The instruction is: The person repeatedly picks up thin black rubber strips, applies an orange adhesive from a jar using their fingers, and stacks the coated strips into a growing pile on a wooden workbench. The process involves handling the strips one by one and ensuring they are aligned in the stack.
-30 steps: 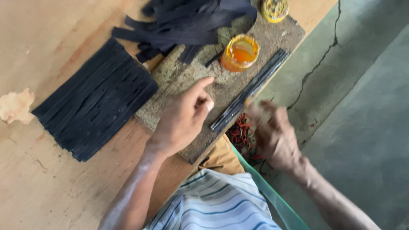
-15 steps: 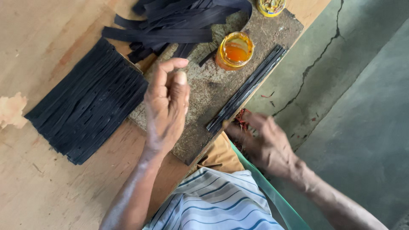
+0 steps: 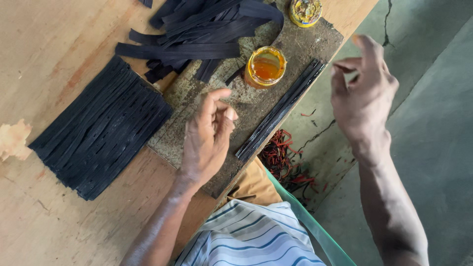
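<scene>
The left hand [image 3: 207, 140] hovers over the stained board [image 3: 305, 44], fingers curled loosely together, empty as far as shows. Just right of it lies a bundle of black strips [image 3: 278, 112], long axis running from near-left to far-right along the board's edge. The right hand [image 3: 364, 93] hangs off the worktop [image 3: 49, 39], fingers apart, farther from the bundle. Its fingertips blur.

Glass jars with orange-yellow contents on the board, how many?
2. One open glass jar mid-board, beyond the left hand; one smaller jar at the board's far corner, partly cropped.
</scene>
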